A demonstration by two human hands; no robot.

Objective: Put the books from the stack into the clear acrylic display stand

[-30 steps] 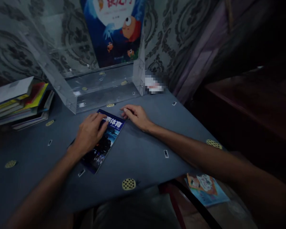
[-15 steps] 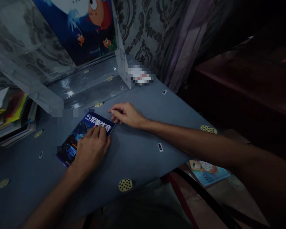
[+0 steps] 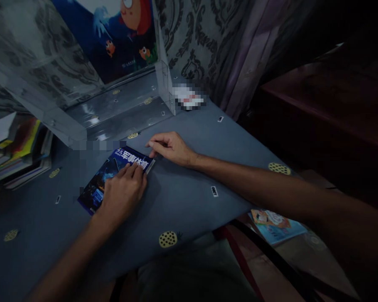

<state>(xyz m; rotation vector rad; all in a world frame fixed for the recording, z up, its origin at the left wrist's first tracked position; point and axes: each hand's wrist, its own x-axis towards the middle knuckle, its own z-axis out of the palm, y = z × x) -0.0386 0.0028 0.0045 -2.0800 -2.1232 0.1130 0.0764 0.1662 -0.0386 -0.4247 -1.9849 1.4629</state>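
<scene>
A small dark-blue book [image 3: 96,181] with white Chinese lettering lies at a slant on the grey-blue table. My left hand [image 3: 123,184] rests over its cover from the near right side, the fingers bent on the cover and the thumb by the edge. Under that hand the book's right edge is slightly raised, and pale page edges show. Just beyond the top right corner, my right hand [image 3: 171,147] hovers near the tabletop, fingers loosely curved and thumb apart, holding nothing that I can see.
A clear acrylic stand [image 3: 165,86] at the back bears a picture book [image 3: 113,54] with orange fish. Stacked books [image 3: 28,157] occupy the left. A blurred white item [image 3: 189,98] sits beside the stand. Below the table's right edge lies a blue picture book [image 3: 279,230].
The view has shifted slightly. The book's right edge now shows more of its pages under my left hand. My right hand has hardly moved, its fingers a little straighter.
</scene>
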